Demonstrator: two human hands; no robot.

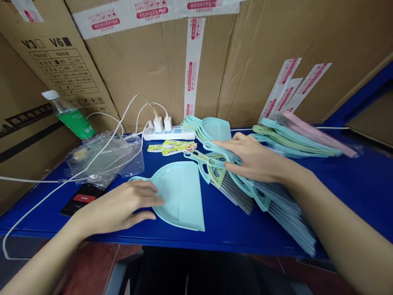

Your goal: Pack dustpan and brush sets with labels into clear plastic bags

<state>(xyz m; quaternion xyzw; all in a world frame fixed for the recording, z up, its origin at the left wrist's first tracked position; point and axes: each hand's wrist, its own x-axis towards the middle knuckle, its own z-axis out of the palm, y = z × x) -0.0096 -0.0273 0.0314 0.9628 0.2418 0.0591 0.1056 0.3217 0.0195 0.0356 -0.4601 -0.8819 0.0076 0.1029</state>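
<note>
A light blue dustpan [179, 192] lies on the blue table [221, 233], its straight edge facing right. Over its left side rests my left hand [135, 203], fingers apart and fingertips on the pan near its handle. My right hand [251, 157] has its fingers around the handle of a light blue brush [260, 196] in the pile of small brushes right of the dustpan. Green and blue brush handles and grey bristles [236, 190] show beside it. Behind the hands is a stack of dustpans [216, 129].
At the back stand a white power strip [168, 134] with chargers and yellow-green labels [172, 147]. On the left are a bottle [73, 121], plastic bags [104, 157], a black phone-like item [82, 198] and white cables. More blue, green and pink pieces [307, 137] lie back right, before cardboard boxes [153, 61].
</note>
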